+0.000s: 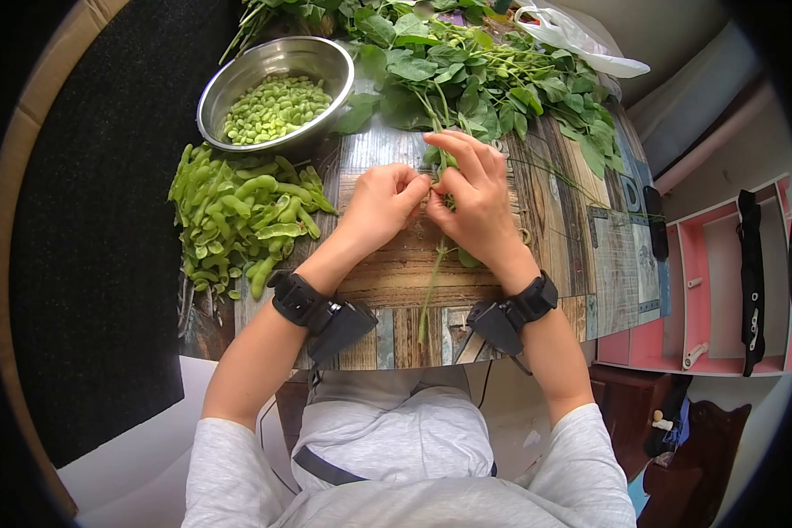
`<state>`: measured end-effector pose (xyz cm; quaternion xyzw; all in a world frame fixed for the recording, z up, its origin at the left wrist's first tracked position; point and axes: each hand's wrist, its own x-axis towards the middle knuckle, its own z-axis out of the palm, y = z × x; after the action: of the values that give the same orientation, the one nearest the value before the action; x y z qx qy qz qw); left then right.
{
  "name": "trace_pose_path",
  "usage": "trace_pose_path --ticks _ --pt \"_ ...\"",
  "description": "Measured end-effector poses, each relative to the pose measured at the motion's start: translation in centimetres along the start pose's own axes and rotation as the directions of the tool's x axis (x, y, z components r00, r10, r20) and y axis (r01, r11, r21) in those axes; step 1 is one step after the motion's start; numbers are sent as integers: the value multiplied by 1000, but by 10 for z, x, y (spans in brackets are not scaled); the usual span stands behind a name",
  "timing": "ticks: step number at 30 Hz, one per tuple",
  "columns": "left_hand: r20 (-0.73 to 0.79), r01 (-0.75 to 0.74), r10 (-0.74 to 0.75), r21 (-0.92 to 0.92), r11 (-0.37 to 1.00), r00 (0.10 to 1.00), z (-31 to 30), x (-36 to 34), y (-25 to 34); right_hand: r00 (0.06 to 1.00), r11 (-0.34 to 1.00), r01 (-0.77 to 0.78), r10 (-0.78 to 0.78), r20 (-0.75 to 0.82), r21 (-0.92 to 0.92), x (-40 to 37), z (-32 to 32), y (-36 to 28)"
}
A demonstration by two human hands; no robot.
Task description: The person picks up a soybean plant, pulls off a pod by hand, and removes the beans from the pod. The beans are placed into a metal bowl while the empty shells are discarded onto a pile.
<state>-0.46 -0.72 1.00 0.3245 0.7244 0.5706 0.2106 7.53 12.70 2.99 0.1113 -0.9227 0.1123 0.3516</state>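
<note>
My left hand (pixel 383 204) is closed in a pinch, its fingertips meeting those of the other hand over the table. What it pinches is too small and covered to make out. My right hand (pixel 477 195) curls its thumb and index finger around a green soybean stem (pixel 437 264), with the other fingers raised. That stem runs from the leafy pile down toward the table's near edge. To the left lies a heap of green soybean pods (pixel 246 216). Behind it, a metal bowl (pixel 343 99) contains shelled green beans (pixel 277 107).
A wood-patterned table (pixel 383 286) bears everything. Leafy soybean plants (pixel 502 75) spread across its far side, beside a white plastic bag (pixel 581 40). A black phone-like object (pixel 654 222) lies at the right edge. A pink and white shelf (pixel 708 282) stands at right.
</note>
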Motion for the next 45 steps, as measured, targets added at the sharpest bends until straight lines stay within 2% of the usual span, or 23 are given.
trace_pose_path --ticks 2,3,5,9,11,15,17,18,20,21,23,27,30,33,35,36,37,38,39,40,41,43,45 --pt "100 214 -193 -287 934 976 0 0 3 999 998 37 -37 12 -43 0 1 0" --pt "100 214 -193 -287 934 976 -2 0 6 999 998 38 -37 11 -43 0 1 -1" --pt "190 350 -296 -430 832 936 -6 -2 14 997 994 70 -71 -8 -79 0 0 -2" --pt "235 403 -328 -486 776 915 -10 0 13 995 990 96 -99 -30 -103 1 1 -3" --pt "313 515 -412 -582 629 856 -12 0 16 992 990 107 -113 -62 -94 1 1 -4" --pt "380 530 -371 -645 551 847 -11 -3 5 992 997 62 -65 -105 -36 3 2 -1" --pt "196 325 -260 -504 801 945 -7 1 1 993 998 31 -24 -118 56 2 0 4" --pt "195 325 -261 -500 803 945 -6 2 0 992 998 16 -9 -122 57 2 0 6" --pt "107 177 -152 -297 938 983 -4 2 0 992 998 5 3 -130 59 0 2 8" --pt "108 177 -152 -296 939 983 -2 1 0 991 998 -3 11 -134 58 0 3 10" --pt "12 -1 4 -280 960 1000 2 -1 1 989 998 -11 20 -144 60 -1 5 11" --pt "42 21 -10 -267 963 999 2 0 -2 989 997 -31 41 -144 73 -2 4 11" --pt "-31 -12 3 -302 953 1000 6 2 -8 993 995 -27 38 -113 93 -2 2 10" --pt "-80 21 -41 -246 969 996 8 2 -12 997 988 12 -1 -71 154 1 0 8" --pt "-216 -149 115 -148 978 970 12 2 -16 999 984 20 -12 -44 175 3 -3 6" --pt "-217 -148 114 -147 978 970 14 2 -17 1000 980 27 -24 -18 196 4 -5 5" --pt "-252 -146 80 -256 956 964 15 1 -15 1000 980 27 -24 -18 197 4 -7 3" --pt "-282 -148 43 -361 921 958 14 1 -13 997 980 37 -49 55 197 3 -9 0" --pt "-281 -146 43 -359 922 959 12 -1 -11 989 979 48 -73 127 196 3 -10 -1" --pt "-271 -102 -12 -400 911 962 9 -2 -4 989 979 46 -72 126 196 3 -10 -1" --pt "-259 -57 -66 -441 896 964 6 -4 1 994 983 32 -51 99 181 3 -10 1" --pt "-231 -44 -74 -469 882 970 3 -4 3 997 986 17 -29 73 165 3 -9 3" --pt "-139 -33 -49 -532 846 989 2 -3 3 997 983 -44 53 -47 180 2 -5 5"
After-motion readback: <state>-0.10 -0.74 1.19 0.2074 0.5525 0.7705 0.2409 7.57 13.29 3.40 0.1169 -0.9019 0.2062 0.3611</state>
